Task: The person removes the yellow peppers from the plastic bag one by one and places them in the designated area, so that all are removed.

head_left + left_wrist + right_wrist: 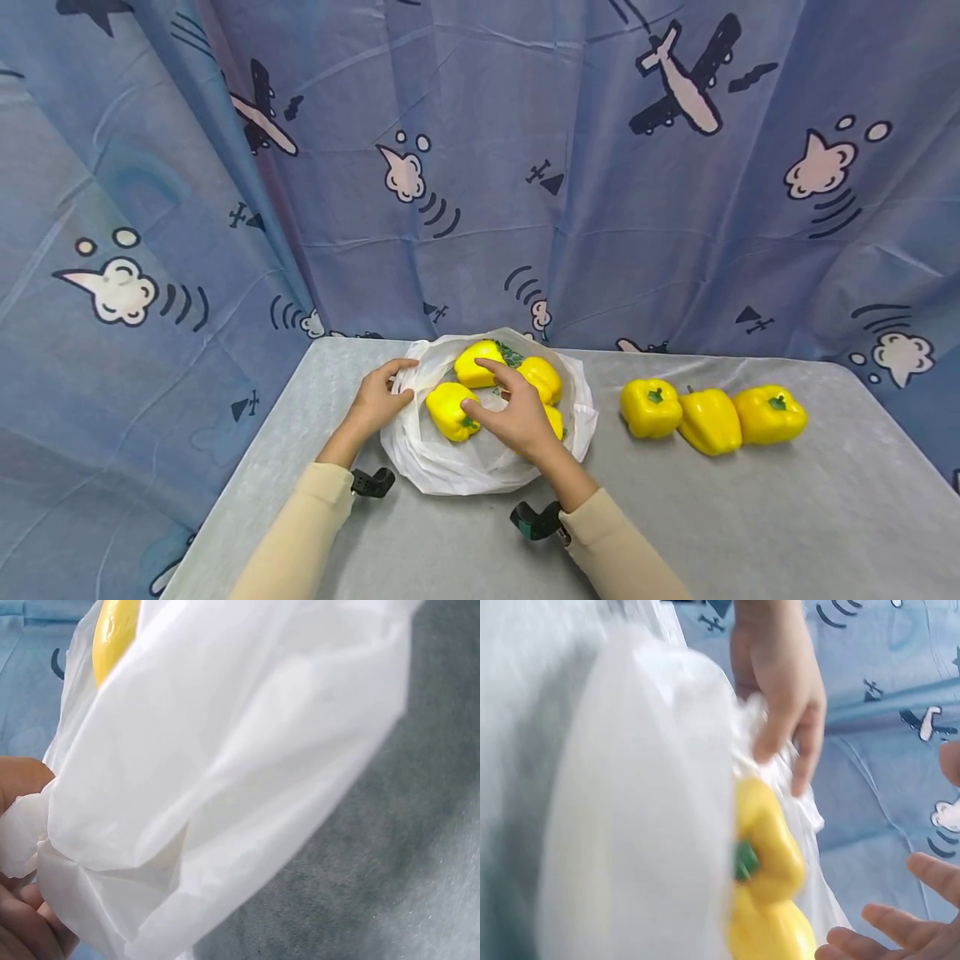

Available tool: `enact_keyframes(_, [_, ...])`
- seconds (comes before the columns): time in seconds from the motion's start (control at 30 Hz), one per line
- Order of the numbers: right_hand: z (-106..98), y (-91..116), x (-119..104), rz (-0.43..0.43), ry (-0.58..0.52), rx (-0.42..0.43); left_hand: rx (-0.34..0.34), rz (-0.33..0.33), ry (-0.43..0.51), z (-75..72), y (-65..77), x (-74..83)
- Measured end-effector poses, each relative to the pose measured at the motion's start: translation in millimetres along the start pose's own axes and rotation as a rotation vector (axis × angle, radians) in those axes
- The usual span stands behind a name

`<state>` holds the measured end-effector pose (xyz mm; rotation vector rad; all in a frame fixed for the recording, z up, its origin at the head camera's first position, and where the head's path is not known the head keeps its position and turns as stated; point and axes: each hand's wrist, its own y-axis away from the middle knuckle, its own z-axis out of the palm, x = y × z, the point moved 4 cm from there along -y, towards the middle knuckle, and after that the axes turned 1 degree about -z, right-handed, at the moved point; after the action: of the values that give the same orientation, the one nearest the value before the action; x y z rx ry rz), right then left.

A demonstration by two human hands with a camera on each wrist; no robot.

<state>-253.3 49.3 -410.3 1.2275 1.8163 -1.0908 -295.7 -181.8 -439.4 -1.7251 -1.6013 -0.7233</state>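
A white plastic bag [465, 473] sits wide open on the table, with several yellow bell peppers inside. One bell pepper [448, 408] lies at the near left, another [471, 364] at the back, and others at the right, partly behind my right hand. My left hand [377, 400] pinches the bag's left rim; the left wrist view shows the bunched plastic [26, 832] between thumb and fingers. Over the bag's right half, my right hand [521, 418] hovers with spread fingers and nothing in its grasp. The right wrist view catches its fingers [892, 926] beside the bag.
To the right of the bag, three more yellow bell peppers stand in a row: left [651, 408], middle [709, 421] and right [771, 414]. The grey table [750, 525] ends at a blue patterned curtain [480, 167] behind and at the left.
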Motion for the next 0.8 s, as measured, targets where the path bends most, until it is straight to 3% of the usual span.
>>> enact_keyframes(0.43, [42.5, 0.9, 14.1, 0.009, 0.032, 0.007, -0.021, -0.005, 0.000, 2.0, -0.4, -1.0])
enact_keyframes(0.8, [57.3, -0.7, 24.7, -0.051, 0.085, 0.042, -0.017, 0.021, 0.025, 0.0, 0.8, -0.1])
